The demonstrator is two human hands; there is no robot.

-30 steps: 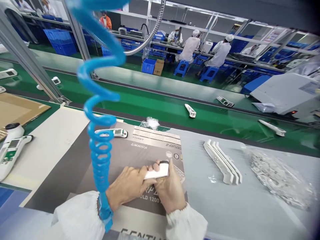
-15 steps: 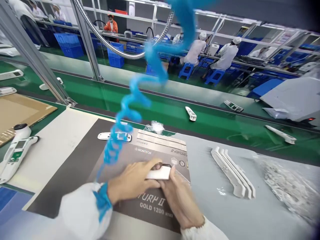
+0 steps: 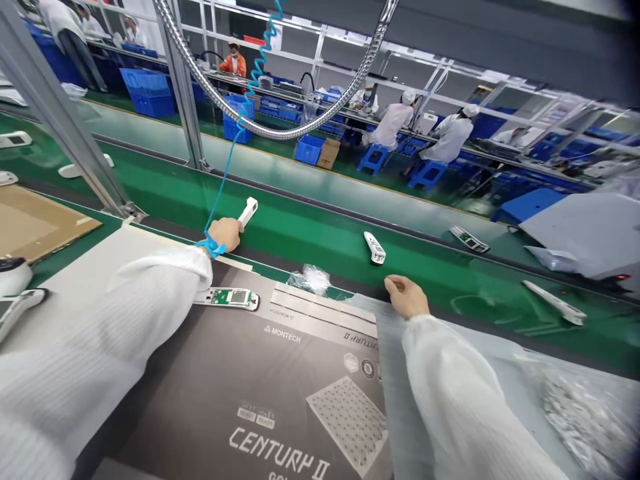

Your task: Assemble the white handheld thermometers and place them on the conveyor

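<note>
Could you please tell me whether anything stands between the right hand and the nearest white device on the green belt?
Nothing visible does: between the right hand and the white device, only the green belt shows. The crumpled plastic lies left of that gap.

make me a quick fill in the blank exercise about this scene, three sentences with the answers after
The left hand holds a white handheld casing over a belt coloured ____. A blue band is wrapped around the ____ wrist. Beside its triangle logo, the dark printed cardboard reads ____.

Missing words: green; left; MONTECH
</note>
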